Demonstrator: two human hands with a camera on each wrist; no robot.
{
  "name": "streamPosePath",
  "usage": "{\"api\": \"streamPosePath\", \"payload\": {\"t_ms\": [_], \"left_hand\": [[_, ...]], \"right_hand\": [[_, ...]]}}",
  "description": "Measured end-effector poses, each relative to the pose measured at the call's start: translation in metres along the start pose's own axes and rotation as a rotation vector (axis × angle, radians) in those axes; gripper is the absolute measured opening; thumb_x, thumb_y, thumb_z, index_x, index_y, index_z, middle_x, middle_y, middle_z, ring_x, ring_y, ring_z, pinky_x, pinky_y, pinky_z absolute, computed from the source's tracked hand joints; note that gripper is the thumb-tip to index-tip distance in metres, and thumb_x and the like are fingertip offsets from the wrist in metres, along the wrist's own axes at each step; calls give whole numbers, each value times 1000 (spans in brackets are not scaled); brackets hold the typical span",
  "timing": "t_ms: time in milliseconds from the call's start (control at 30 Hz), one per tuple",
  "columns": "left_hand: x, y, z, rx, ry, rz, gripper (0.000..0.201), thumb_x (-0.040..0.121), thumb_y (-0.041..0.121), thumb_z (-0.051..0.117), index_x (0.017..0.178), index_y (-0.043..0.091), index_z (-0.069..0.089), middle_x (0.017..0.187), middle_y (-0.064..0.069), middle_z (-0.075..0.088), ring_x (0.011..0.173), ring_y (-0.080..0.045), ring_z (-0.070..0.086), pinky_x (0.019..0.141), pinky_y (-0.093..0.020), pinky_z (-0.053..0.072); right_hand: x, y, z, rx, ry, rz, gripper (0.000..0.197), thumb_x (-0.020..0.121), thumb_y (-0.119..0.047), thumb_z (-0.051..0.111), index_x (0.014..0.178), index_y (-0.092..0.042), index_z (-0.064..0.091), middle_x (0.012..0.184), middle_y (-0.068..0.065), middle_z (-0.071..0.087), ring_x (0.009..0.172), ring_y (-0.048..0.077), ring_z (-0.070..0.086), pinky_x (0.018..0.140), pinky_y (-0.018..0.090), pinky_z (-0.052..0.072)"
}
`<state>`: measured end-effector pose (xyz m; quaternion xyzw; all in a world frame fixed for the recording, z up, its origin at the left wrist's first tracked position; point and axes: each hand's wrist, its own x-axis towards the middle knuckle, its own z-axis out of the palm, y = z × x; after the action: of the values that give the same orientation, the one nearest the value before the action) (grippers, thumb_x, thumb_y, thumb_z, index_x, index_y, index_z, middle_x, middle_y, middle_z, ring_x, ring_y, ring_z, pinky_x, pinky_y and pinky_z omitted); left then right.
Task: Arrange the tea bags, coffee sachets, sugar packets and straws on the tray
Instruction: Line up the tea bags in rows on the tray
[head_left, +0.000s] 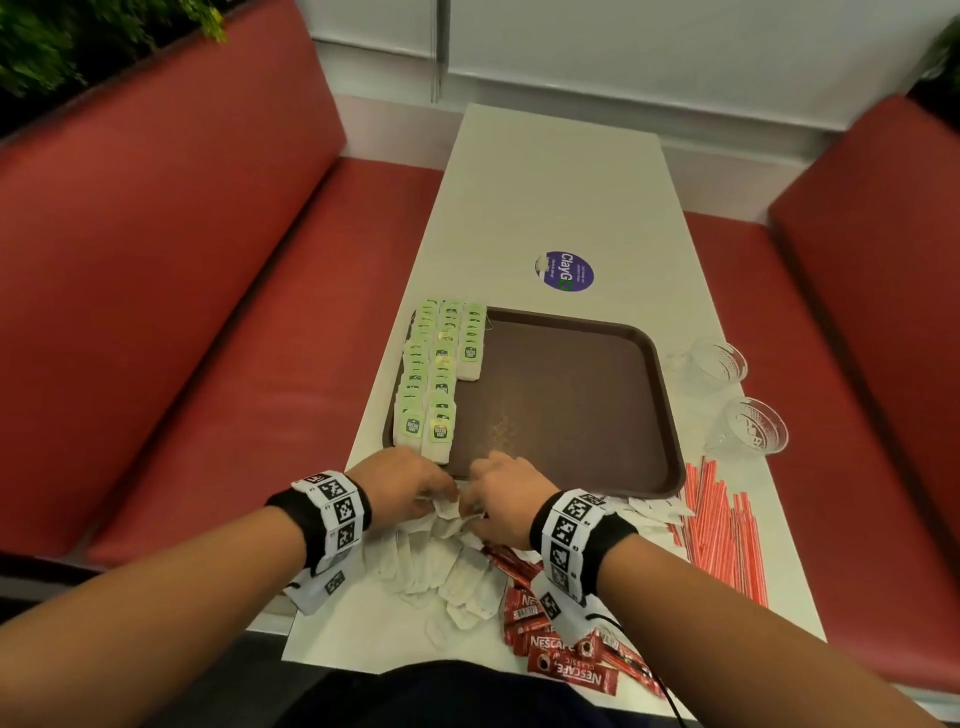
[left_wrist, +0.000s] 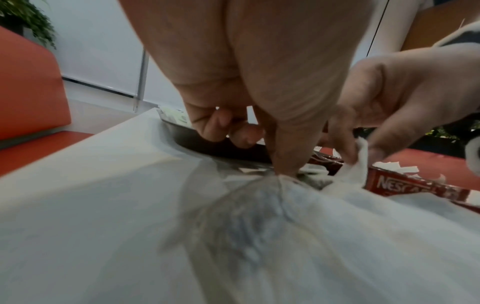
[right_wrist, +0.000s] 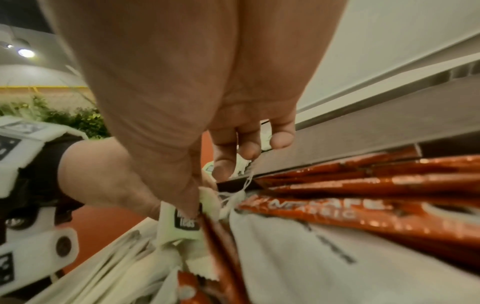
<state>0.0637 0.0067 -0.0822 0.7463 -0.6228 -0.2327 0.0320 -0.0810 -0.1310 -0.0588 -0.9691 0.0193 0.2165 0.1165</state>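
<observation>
A brown tray (head_left: 571, 395) lies mid-table with three rows of green-tagged tea bags (head_left: 439, 374) along its left side. Just before its near rim both hands meet over a heap of loose white tea bags (head_left: 441, 566). My left hand (head_left: 402, 486) pinches one tea bag (left_wrist: 259, 205) from the heap with its fingertips. My right hand (head_left: 506, 499) pinches the green tag (right_wrist: 182, 222) and string of a tea bag. Red Nescafe coffee sachets (head_left: 566, 649) lie under my right wrist. Red-striped straws (head_left: 722, 525) lie right of the tray, white sugar packets (head_left: 654, 512) beside them.
Two clear plastic cups (head_left: 748, 426) stand at the table's right edge beside the tray. A round purple sticker (head_left: 563, 271) sits beyond the tray. Red bench seats (head_left: 208, 291) flank the narrow white table (head_left: 550, 197).
</observation>
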Motion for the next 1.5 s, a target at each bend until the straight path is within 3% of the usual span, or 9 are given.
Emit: {"api": "streamPosePath", "payload": {"t_ms": [233,433,500,600,800,900,1267,1400,1500], "left_hand": [[5,7,-9,-74,99,-6,20,94,32,60,110,32,73,102,12,73,94,-9,65,83,-27,49],[10,18,-36,-149,224,-30,15,92,31,62,102,31,73,94,16,68,78,1,51,73,-22,41],[12,20,-45,-155,249,-37,14,92,34,62,101,32,72,94,17,67,82,-1,54,76,-24,44],[16,26,-59,-147,262,-61,14,93,35,60,101,32,71,98,16,67,91,-6,59,83,-32,49],[25,44,-82,-146,342,-88,9,95,33,61,99,32,69,93,20,63,83,3,51,76,-19,40],[29,57,-90,-159,386,-94,6,95,30,63,97,29,69,86,19,61,78,11,50,68,-8,33],[66,70,-85,-426,411,-330,7,91,22,70,89,16,72,51,22,55,51,8,49,51,-11,33],[87,34,-83,-352,415,-486,16,91,29,70,80,18,68,65,10,58,62,-6,51,62,-26,37],[104,-4,-85,-355,400,-644,15,86,27,75,97,23,66,87,4,69,80,-14,63,68,-25,44]], "right_hand": [[-13,19,-6,319,174,64,16,85,-29,61,85,-13,63,84,-3,57,79,17,53,76,35,50],[-22,37,-21,557,296,161,17,79,-19,57,63,-20,59,84,-9,72,66,6,62,60,21,50],[-21,42,-25,609,351,175,21,79,-17,56,59,-16,49,72,-8,67,59,11,57,57,28,49],[-19,50,-32,628,391,153,25,81,-13,56,64,-18,38,60,-3,44,55,14,36,54,31,34],[-16,64,-37,663,347,61,16,85,-30,64,97,-29,53,79,-6,63,72,13,59,68,30,47],[-13,71,-39,627,401,32,4,88,-28,61,87,-30,58,77,-9,60,74,14,58,68,30,48],[-20,104,-49,715,450,81,17,91,-27,62,80,-37,53,87,-8,64,76,9,58,64,24,41],[-20,106,-55,829,413,170,21,90,-16,58,105,-20,44,91,3,65,65,13,58,53,19,40],[-17,98,-57,898,440,243,25,89,-15,57,106,-17,38,92,10,62,63,19,56,53,28,42]]}}
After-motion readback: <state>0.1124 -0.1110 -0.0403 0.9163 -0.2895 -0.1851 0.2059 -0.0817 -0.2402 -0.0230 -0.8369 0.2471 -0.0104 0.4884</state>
